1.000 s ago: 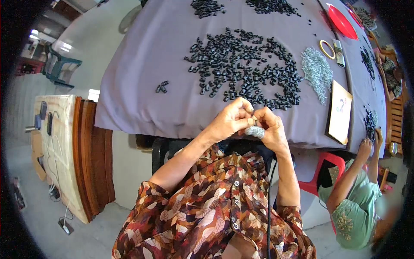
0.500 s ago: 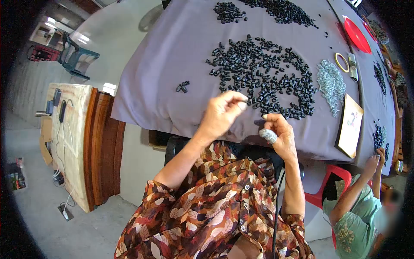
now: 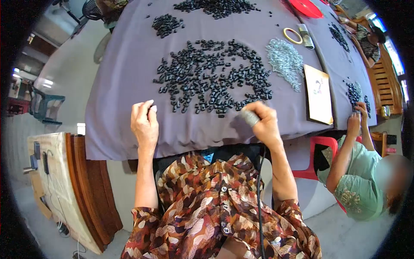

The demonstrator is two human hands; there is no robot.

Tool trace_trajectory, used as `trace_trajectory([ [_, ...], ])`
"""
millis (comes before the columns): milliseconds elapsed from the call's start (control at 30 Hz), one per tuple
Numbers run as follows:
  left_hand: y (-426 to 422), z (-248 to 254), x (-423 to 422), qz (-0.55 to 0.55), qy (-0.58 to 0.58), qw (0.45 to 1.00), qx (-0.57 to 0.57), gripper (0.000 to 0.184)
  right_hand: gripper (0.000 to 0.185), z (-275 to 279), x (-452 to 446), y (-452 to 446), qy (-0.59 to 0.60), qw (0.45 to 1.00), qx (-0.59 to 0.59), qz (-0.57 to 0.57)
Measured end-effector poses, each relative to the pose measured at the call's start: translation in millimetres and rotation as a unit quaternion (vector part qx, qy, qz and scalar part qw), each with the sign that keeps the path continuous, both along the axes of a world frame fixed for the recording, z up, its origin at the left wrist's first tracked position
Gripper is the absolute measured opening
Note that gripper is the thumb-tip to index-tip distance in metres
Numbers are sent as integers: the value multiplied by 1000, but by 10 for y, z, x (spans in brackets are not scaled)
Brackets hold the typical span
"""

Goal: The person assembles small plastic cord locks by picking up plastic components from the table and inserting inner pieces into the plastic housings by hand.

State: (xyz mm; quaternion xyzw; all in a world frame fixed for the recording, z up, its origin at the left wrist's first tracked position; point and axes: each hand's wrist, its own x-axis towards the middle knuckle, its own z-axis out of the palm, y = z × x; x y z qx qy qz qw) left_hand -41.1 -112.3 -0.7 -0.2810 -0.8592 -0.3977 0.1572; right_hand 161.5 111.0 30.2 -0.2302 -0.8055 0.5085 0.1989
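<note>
My left hand [image 3: 145, 125] is over the left part of the purple cloth [image 3: 116, 86], its thumb and fingers pinched on a small black piece [image 3: 152, 106]. At the lower right edge of the big spread of black pieces [image 3: 211, 82], my right hand [image 3: 265, 125] has its fingers curled together. A grey wrapping [image 3: 250, 118] covers a digit of that hand; whatever it may hold is hidden. The small separate group of black pieces is not visible now.
Silvery small parts [image 3: 285, 60] lie right of the black pieces, near a yellow ring [image 3: 293, 36] and a board [image 3: 319, 95]. More black heaps and a red tray [image 3: 307, 7] are farther back. A co-worker's hands [image 3: 358, 114] are at the right edge.
My hands have parted: the left moved left and the right is now at the edge of the black pieces. The camera view has shifted too.
</note>
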Motion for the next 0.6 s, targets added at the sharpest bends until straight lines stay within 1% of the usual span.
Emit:
trace_trajectory([
  [33,-13,-20,-16,-4,-2,1000,8,13,5,-53,27,133,47,997,39,-49],
  [67,-17,-31,-17,-8,-3,1000,6,13,4,-73,48,243,50,993,11,-110],
  [100,-24,-37,-15,-12,-3,1000,2,14,6,-91,88,372,51,987,55,-143],
  [133,-26,-37,-12,-15,-2,1000,-2,14,7,-137,144,517,18,983,40,-176],
  [200,-20,-32,-2,-12,-7,1000,-14,14,10,-161,203,717,3,973,115,-202],
  [300,-24,-36,-7,-6,-5,999,-32,15,15,-130,150,920,-39,952,228,-202],
  [400,-27,-42,-6,-6,-6,1000,-28,15,20,-101,26,1122,-82,934,283,-203],
  [433,-28,-38,-3,-7,-7,1000,-26,15,23,-134,-3,1221,-120,925,303,-196],
  [533,-35,-32,4,-1,-14,1000,-24,15,23,-124,-80,1291,-161,895,367,-194],
  [600,-31,-30,4,1,-16,1000,-26,15,22,-168,-96,1331,-176,896,363,-187],
])
